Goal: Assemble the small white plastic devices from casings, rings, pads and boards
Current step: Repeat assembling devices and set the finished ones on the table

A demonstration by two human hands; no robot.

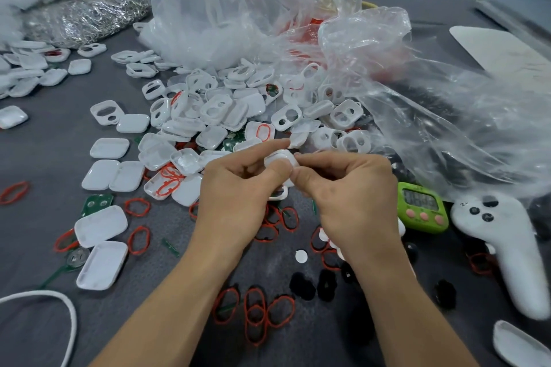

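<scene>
My left hand (238,188) and my right hand (346,191) meet at the middle of the table and together pinch one small white casing (280,158) between thumbs and forefingers. Both thumbs press on its near face. A big heap of white casings (238,110), some with two holes, lies just behind the hands. Red rubber rings (256,313) are scattered near my forearms. Black pads (301,284) and a white round pad (301,256) lie under my right wrist. Green circuit boards (97,202) show at the left among flat white covers (101,226).
Clear plastic bags (417,116) rise behind and to the right of the heap. A green timer (422,207) and a white controller (501,247) sit at the right. A bag of metal rings (86,18) lies far left. A white cord (68,307) curves at the lower left.
</scene>
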